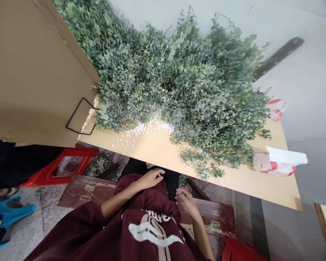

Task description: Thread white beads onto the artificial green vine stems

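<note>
My left hand (152, 178) rests on my lap just below the table edge, its fingers loosely bent and a little apart, holding nothing. Beside my other thigh hangs my right hand (186, 201), fingers slack and apart, with nothing visible in it. Neither hand touches the table (163, 148). A big heap of artificial green leafy sprigs (206, 94) covers most of its top. Many small white plastic bits (145, 127) lie scattered in front of the heap, nearest to my left hand.
A large cardboard box (40, 79) stands at the left, with a black wire loop (75, 113) by its corner. At the right are a red and white tissue pack (274, 165) and a crumpled wrapper (277, 108). A red stool (67, 166) and a person's legs appear at left.
</note>
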`<state>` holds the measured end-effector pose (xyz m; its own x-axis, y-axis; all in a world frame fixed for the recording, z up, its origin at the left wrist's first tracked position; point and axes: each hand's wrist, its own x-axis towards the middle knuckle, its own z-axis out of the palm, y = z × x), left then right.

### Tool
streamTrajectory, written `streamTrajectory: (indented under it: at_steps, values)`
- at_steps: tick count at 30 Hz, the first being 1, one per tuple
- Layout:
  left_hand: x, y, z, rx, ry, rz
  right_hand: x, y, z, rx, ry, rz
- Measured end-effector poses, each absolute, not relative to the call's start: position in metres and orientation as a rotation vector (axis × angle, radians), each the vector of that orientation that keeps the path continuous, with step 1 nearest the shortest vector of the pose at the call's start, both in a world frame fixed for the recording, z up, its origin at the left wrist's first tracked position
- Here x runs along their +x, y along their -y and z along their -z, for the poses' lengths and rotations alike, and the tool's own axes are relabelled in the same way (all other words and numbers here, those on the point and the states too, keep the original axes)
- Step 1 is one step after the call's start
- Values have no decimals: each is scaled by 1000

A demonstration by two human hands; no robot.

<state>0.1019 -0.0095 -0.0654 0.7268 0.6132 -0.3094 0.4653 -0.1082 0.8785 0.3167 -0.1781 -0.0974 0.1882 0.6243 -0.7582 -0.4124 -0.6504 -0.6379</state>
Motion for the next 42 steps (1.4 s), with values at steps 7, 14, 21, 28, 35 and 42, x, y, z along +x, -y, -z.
streamTrajectory:
  at_steps: [7, 14, 21, 28, 35, 42]
  values:
    - [115, -9, 97, 1781, -997, -22, 284, 185, 60, -1989, 910, -1999]
    - [131, -23, 121, 1713, -1053, -11, 256, 157, 58, -2104, 1244, -1546]
    - [125, -29, 132, 1638, -1089, -15, 239, 157, 78, -1946, 793, -1449]
    - [118, -39, 119, 1637, -1003, -31, 236, 163, 75, -1948, 582, -1290]
    - [99, -26, 73, 1675, -827, 62, 268, 187, 58, -1997, 605, -1266]
    - [83, -31, -41, 1496, -248, -30, 340, 239, 42, -1938, 567, -1920]
